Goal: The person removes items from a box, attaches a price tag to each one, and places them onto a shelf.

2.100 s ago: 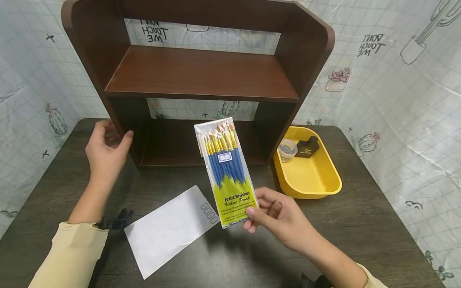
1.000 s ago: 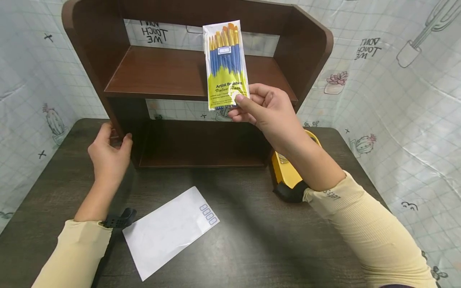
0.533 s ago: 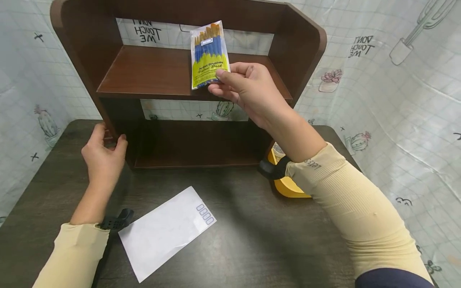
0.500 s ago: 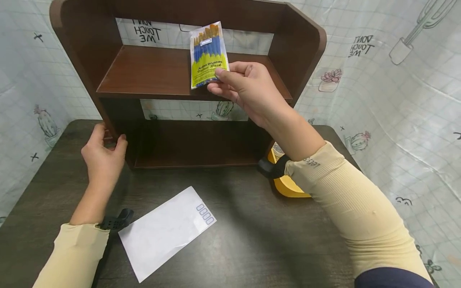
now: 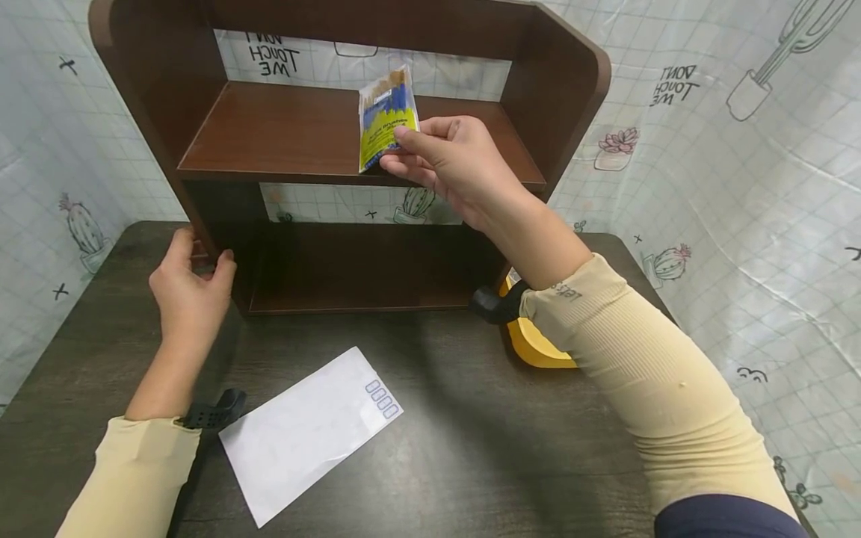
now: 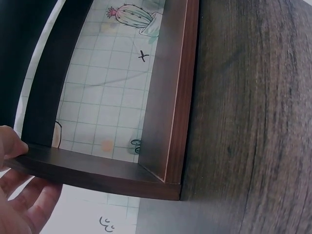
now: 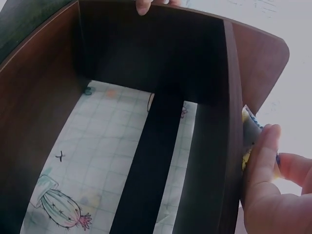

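Note:
In the head view my right hand (image 5: pixel 457 161) pinches the lower end of a clear pack of paintbrushes (image 5: pixel 386 123), blue-handled with a lime green label. The pack tilts back over the upper board of a dark brown shelf unit (image 5: pixel 296 134). In the right wrist view, the shelf board partly hides the brush pack (image 7: pixel 249 129) beside my fingers (image 7: pixel 265 151). My left hand (image 5: pixel 195 288) grips the unit's left side panel near its lower front edge. The left wrist view shows thumb and fingers (image 6: pixel 41 195) on either side of that panel.
A white envelope (image 5: pixel 312 433) lies on the dark wooden table (image 5: pixel 457 448) in front of the unit. To the right stands a yellow tray (image 5: pixel 538 347), largely hidden behind my right forearm. Patterned sheeting (image 5: pixel 706 164) hangs behind and beside the table.
My right hand has lifted the paintbrush pack from above the table to the upper shelf, then moved it slightly left and tipped its top backward. My left hand keeps its grip on the panel.

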The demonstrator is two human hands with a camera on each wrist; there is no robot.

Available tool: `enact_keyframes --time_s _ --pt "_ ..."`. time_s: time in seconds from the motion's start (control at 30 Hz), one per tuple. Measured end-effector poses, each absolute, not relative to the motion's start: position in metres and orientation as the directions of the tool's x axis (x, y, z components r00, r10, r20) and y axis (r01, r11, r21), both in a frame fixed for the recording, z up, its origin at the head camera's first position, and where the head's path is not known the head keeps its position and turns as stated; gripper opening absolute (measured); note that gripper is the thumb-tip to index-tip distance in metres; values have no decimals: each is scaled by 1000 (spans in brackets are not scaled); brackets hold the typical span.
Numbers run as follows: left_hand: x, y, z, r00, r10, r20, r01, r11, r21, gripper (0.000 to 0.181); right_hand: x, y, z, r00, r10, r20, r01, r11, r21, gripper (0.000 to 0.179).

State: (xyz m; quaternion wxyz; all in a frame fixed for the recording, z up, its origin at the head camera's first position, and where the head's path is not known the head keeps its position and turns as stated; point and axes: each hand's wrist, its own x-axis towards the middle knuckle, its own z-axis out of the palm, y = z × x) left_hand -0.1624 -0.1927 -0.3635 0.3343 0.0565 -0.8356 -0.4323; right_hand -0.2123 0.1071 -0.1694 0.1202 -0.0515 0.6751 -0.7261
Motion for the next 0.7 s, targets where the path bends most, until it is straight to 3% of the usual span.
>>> enact_keyframes --time_s 0.27,0.47,0.7 --pt "-162 -193 -363 -778 -378 502 181 630 755 28 -213 109 -172 -964 -255 -79 81 3 -997 39" --pt "-162 -193 -361 -783 -366 503 192 627 755 29 -213 113 -174 -969 -248 -1 -52 207 -977 33" --pt "-163 -194 -361 -779 -383 497 184 617 765 29 -210 113 -179 -958 -251 139 -240 436 -867 33"
